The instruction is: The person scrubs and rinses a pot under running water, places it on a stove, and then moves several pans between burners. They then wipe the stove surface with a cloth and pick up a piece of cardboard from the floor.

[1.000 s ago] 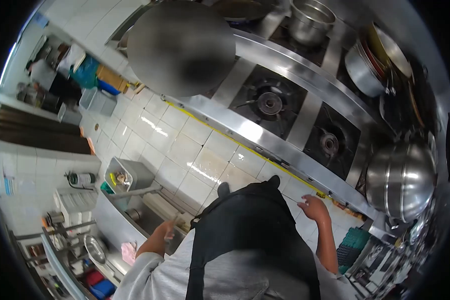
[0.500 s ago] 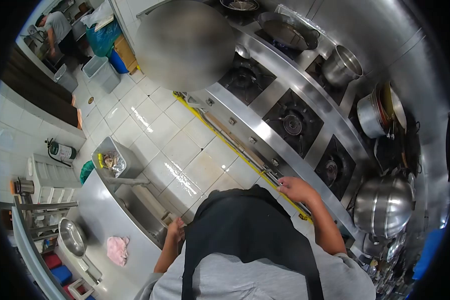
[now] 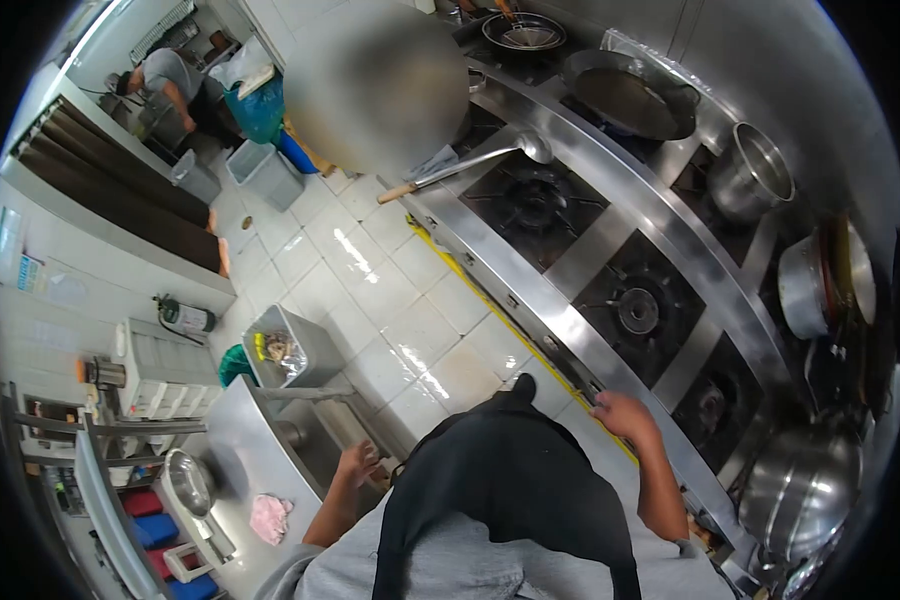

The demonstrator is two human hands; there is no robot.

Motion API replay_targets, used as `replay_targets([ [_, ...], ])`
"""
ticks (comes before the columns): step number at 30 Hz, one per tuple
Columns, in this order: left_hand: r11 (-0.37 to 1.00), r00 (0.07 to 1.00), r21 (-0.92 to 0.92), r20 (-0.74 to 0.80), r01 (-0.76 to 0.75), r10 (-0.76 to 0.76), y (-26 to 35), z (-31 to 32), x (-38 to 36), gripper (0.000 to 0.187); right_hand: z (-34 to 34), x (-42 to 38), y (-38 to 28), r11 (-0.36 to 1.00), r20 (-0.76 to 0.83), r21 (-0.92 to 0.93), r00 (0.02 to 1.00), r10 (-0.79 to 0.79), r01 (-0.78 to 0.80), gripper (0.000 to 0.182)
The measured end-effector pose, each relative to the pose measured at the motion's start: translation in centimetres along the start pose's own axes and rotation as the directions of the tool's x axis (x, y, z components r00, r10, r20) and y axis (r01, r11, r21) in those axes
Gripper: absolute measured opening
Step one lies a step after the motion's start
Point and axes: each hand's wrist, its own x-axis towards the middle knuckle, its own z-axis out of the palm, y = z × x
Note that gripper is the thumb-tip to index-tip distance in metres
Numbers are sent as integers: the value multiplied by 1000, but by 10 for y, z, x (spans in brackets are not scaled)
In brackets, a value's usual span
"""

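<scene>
My left hand (image 3: 358, 462) hangs low beside the steel counter (image 3: 235, 425), its fingers loosely bent and apart with nothing between them. Over by the stove front, my right hand (image 3: 622, 414) has its fingers curled in, and nothing shows in them. Close to that hand runs the long steel stove (image 3: 505, 262), with a yellow pipe (image 3: 490, 307) along its lower front. Farther up the stove, a ladle (image 3: 470, 170) with a wooden handle rests across the edge, its bowl near a burner (image 3: 537, 200).
A wok (image 3: 630, 95), a steel pot (image 3: 750, 175) and a big rounded vessel (image 3: 800, 490) stand along the stove. On the counter lie a pink cloth (image 3: 270, 518) and a pan (image 3: 190, 482). A grey bin (image 3: 315, 350) sits on the tiled floor (image 3: 390, 335). One person (image 3: 170, 80) bends over at the back.
My view has shifted, so the stove and counter sit differently in it. The ladle now shows whole across the stove edge. My right hand has moved slightly right and down in the picture.
</scene>
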Motion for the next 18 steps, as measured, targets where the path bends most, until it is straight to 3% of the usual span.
replay_targets([
  [4,966,990,215,12,-140,140,68,30,-29,62,-1,60,-13,991,-23,44,992,-126,127,49],
  [9,940,996,327,26,-94,90,101,62,-14,62,-18,99,-58,968,-9,-8,968,-252,252,50],
  [13,884,992,453,87,-117,87,147,94,-3,57,-34,124,-104,979,169,-8,965,-202,206,55],
  [16,656,913,637,320,-404,252,191,106,38,55,-48,147,-150,982,223,-73,963,-152,172,62],
  [18,507,821,649,404,-568,402,231,122,69,53,-58,178,-184,979,193,20,960,-204,204,68],
])
